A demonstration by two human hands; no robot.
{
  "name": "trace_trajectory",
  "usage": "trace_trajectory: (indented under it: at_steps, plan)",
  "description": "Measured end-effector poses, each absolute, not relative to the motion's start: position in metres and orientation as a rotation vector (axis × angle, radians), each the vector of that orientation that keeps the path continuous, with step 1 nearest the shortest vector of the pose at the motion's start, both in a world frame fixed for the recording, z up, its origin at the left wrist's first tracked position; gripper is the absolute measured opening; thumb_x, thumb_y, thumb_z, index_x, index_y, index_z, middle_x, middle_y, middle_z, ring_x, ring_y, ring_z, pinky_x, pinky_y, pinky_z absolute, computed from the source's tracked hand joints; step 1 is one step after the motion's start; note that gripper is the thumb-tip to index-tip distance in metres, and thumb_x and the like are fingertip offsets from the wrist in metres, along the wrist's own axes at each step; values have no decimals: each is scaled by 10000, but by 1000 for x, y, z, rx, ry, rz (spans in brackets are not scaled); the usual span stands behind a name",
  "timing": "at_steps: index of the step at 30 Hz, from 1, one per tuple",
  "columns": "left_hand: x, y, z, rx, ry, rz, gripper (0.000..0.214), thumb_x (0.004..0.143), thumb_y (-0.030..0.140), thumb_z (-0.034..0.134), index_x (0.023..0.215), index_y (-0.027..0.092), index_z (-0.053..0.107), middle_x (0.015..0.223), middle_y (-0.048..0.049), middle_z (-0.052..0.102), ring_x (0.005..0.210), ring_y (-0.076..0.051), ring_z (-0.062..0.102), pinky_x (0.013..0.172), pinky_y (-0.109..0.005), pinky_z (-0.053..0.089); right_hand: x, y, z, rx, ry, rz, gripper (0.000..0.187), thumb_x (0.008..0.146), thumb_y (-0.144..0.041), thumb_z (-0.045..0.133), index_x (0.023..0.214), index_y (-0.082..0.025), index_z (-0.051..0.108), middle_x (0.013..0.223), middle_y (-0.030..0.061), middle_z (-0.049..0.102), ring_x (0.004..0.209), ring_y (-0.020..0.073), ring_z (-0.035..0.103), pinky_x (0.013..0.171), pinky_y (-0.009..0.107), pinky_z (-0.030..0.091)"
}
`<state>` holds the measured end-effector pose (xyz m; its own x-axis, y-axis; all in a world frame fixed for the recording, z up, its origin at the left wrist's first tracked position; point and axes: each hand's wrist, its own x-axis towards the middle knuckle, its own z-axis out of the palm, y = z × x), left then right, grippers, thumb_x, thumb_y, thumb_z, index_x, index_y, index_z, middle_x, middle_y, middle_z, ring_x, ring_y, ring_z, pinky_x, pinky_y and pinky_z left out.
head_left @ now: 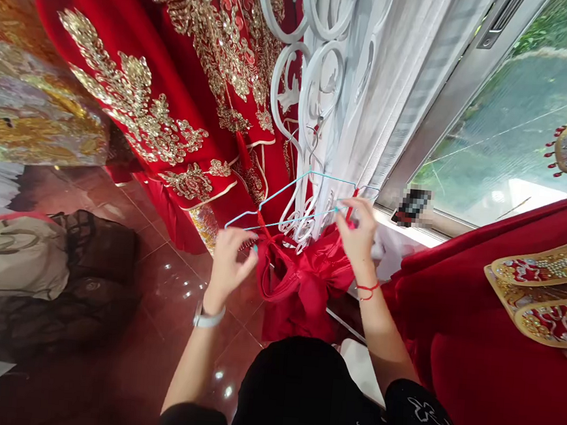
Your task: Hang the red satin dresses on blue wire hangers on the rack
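A thin light-blue wire hanger (pixel 285 190) hangs in front of me by its metal hook. From it a red garment (pixel 302 279) hangs by narrow straps, its fabric gathered and loose. Beside the hanger's left end is my left hand (pixel 228 260), fingers curled and thumb apart, near the left strap (pixel 263 225). My right hand (pixel 360 235) has thumb and forefinger together at the hanger's lower bar, close to the right strap (pixel 355 193).
White scrolled metalwork (pixel 309 64) stands behind the hanger, beside a window (pixel 506 132). Red gowns with gold embroidery (pixel 172 132) hang on the left, and another red garment (pixel 478 359) on the right. A beige bag (pixel 20 254) lies at the left on dark baggage above tiled floor (pixel 168 302).
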<state>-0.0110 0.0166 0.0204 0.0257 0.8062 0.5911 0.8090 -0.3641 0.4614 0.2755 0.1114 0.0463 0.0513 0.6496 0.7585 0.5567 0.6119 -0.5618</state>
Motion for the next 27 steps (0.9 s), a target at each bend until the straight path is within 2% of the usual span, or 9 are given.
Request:
trace_trajectory:
  at_steps: [2, 6, 10, 12, 16, 18, 21, 24, 27]
  plan:
    - [-12, -7, -3, -2721, -1796, -960, 177, 887, 277, 620, 1042, 242, 698, 1090, -68, 724, 1102, -263, 628, 1061, -492, 469, 242, 104, 40, -909, -1842, 261, 273, 959, -244, 554, 1170, -263, 726, 1098, 71, 734, 1068, 251, 660, 1034, 442, 485]
    - [-19, -35, -31, -3047, -1853, -569, 84, 837, 264, 691, 780, 231, 640, 1197, -51, 728, 1360, -322, 511, 1179, -619, 340, 182, 100, 26, -801, -2174, 460, 409, 1003, -292, 577, 1411, -310, 610, 1338, 47, 709, 1259, 245, 607, 1234, 525, 260]
    - [-28, -39, -26, -2729, -1982, -1121, 76, 867, 228, 620, 810, 213, 573, 1182, -92, 668, 1135, -239, 623, 1031, -460, 509, 151, 104, 11, -960, -2165, 541, 256, 1035, -289, 548, 1181, -301, 758, 1046, 22, 796, 1034, 216, 654, 1234, 521, 201]
    - [-33, -34, -20, -2341, -2068, -1454, 65, 872, 238, 598, 821, 210, 570, 1010, -73, 647, 936, -201, 641, 844, -351, 555, 146, 104, 7, -1030, -2111, 523, 234, 1030, -287, 560, 1067, -295, 791, 975, 16, 796, 982, 216, 646, 1229, 536, 171]
    - [-46, -16, -6, -1919, -2258, -1929, 175, 854, 334, 641, 971, 215, 587, 644, 48, 538, 561, -131, 544, 555, -238, 469, 148, 99, 4, -1052, -2076, 510, 233, 1032, -298, 558, 1036, -289, 791, 958, 11, 795, 970, 217, 635, 1215, 541, 145]
    - [-53, -3, 3, -1803, -2298, -2124, 349, 841, 381, 664, 1131, 204, 584, 627, 56, 575, 529, -133, 574, 544, -241, 490, 149, 98, 4, -1055, -2091, 506, 242, 1037, -299, 549, 1034, -286, 791, 966, 13, 797, 977, 217, 633, 1210, 536, 142]
    - [-55, 20, 23, -1637, -2199, -2257, 461, 843, 388, 658, 1242, 176, 569, 710, 9, 667, 650, -174, 698, 694, -309, 584, 152, 96, 5, -1064, -2114, 506, 252, 1040, -305, 541, 1028, -289, 792, 988, 16, 798, 991, 220, 631, 1208, 531, 143]
    - [-42, 40, 48, -1788, -2139, -2180, 503, 858, 351, 647, 1317, 171, 544, 820, -33, 718, 774, -197, 750, 804, -341, 599, 154, 96, 6, -1067, -2119, 526, 244, 1034, -321, 552, 1026, -289, 794, 996, 23, 796, 992, 233, 628, 1207, 543, 145]
    - [-17, 54, 71, -2109, -2098, -1943, 563, 865, 275, 615, 1412, 208, 499, 939, -39, 735, 768, -165, 738, 776, -302, 588, 155, 96, 7, -1060, -2129, 551, 225, 1020, -297, 569, 1047, -294, 793, 1013, 31, 797, 1002, 247, 625, 1206, 557, 153]
